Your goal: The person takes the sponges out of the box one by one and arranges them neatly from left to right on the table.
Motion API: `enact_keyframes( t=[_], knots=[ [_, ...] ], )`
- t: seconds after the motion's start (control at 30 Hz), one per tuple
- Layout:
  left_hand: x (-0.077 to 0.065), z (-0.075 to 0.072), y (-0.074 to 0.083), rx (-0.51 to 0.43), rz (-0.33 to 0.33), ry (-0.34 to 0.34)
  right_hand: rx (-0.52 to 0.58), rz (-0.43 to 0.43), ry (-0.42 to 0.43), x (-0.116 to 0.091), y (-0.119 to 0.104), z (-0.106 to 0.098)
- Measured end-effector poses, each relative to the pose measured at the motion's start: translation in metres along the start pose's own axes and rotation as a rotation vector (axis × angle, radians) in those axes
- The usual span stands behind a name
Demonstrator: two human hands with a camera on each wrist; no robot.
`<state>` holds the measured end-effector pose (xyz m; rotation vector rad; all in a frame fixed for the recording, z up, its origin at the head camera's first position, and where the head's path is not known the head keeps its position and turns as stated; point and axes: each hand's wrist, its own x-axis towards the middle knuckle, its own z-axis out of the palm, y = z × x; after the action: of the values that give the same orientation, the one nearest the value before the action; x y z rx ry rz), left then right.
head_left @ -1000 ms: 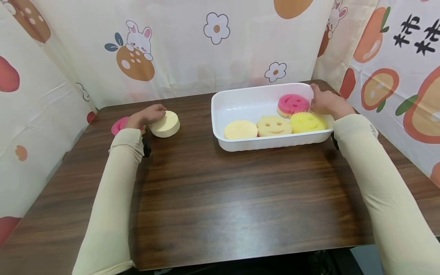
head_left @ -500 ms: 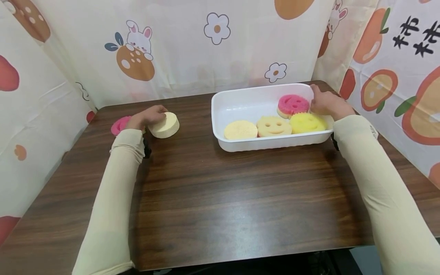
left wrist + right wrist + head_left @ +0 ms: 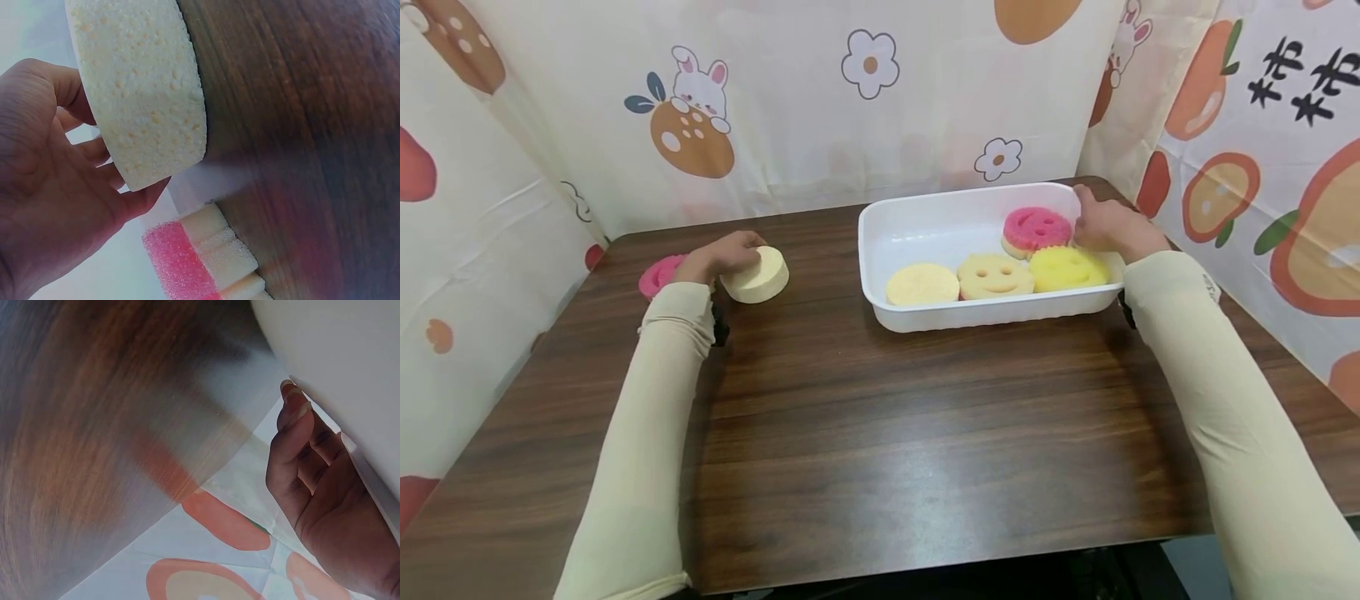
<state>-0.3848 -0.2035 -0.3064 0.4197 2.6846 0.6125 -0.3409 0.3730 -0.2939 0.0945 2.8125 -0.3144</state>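
My left hand (image 3: 724,256) grips a thick, round, pale yellow sponge (image 3: 762,275) at the table's back left. Up close in the left wrist view, the porous side of this sponge (image 3: 144,94) fills the top, with my fingers and thumb at its edge. Just behind that hand, partly hidden by it, lies a pink-topped sponge (image 3: 658,275). Over at the back right, my right hand (image 3: 1116,223) holds the right end of a white plastic tray (image 3: 925,204). The right wrist view has the fingers (image 3: 294,431) bent at the tray's outer wall (image 3: 356,381).
Inside the tray lie a plain pale yellow sponge (image 3: 922,285), a beige smiley sponge (image 3: 996,277), a bright yellow smiley sponge (image 3: 1069,268) and a pink smiley sponge (image 3: 1037,230). Printed curtains (image 3: 820,125) enclose the brown wooden table (image 3: 880,417) at the back and sides.
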Motion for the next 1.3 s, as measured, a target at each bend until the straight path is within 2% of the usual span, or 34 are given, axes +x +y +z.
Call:
enact_keyframes(
  t=[0.3,0.63,0.8,1.0,1.3],
  knots=[
    [0.001,-0.005,0.002,0.022,0.015,-0.034,0.017,0.02,0.001,-0.004,-0.002,0.0],
    [0.006,-0.014,0.022,0.009,0.007,-0.049,0.006,0.016,0.02,-0.003,-0.001,0.002],
    [0.01,-0.016,0.024,0.034,-0.002,-0.047,0.009,0.022,0.016,-0.001,-0.001,0.001],
    [0.014,-0.017,0.026,0.038,0.014,0.005,-0.006,0.022,0.02,-0.002,0.001,0.0],
    [0.018,-0.012,0.029,0.046,0.043,0.117,0.0,0.018,0.003,-0.004,0.001,0.002]
  ],
)
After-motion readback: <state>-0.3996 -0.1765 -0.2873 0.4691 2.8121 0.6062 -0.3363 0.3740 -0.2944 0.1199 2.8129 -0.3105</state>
